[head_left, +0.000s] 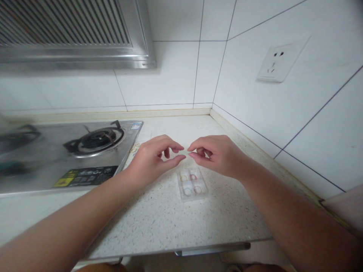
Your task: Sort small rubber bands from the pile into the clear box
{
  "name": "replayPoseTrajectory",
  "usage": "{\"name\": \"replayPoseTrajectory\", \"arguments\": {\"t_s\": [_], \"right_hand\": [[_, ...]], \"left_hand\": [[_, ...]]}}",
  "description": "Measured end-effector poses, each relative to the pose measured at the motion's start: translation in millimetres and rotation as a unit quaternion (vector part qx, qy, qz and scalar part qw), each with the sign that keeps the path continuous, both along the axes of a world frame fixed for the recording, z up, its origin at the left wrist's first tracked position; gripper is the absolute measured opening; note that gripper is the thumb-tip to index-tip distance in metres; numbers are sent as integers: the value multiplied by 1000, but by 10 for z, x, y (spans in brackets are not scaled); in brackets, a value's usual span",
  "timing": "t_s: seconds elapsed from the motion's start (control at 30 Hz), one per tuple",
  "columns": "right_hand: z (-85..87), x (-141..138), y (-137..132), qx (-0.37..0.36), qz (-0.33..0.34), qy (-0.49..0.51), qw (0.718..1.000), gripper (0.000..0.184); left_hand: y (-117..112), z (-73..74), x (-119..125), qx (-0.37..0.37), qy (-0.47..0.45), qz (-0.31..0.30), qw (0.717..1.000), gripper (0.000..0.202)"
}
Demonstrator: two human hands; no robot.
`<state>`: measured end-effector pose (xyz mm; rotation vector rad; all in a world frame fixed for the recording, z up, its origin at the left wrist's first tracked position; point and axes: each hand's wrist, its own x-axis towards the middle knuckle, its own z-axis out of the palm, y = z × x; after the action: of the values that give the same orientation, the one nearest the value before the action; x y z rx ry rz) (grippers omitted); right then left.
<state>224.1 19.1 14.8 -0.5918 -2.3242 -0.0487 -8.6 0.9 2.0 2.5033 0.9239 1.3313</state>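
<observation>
Both of my hands are raised over a speckled countertop (170, 219). My left hand (154, 156) and my right hand (215, 153) meet fingertip to fingertip, each pinching one end of a tiny pale item (185, 152) that is too small to name. Just below them a small clear plastic tray (192, 184) lies on the counter. It has four compartments holding little rings, some reddish, some yellowish.
A steel gas stove (70, 158) with a black burner (96, 139) stands to the left, a range hood (73, 34) above it. White tiled walls meet in the corner, with a wall socket (279, 62) on the right. The counter's front edge runs below my arms.
</observation>
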Motion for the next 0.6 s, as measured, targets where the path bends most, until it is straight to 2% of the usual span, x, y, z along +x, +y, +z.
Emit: {"name": "replayPoseTrajectory", "arguments": {"t_s": [0.3, 0.6], "right_hand": [[13, 2, -10, -2, -1, 3, 1000, 6], [33, -1, -23, 11, -1, 1, 1000, 6]], "left_hand": [[-6, 8, -21, 56, 29, -5, 998, 14], [-21, 18, -24, 57, 34, -10, 998, 8]]}}
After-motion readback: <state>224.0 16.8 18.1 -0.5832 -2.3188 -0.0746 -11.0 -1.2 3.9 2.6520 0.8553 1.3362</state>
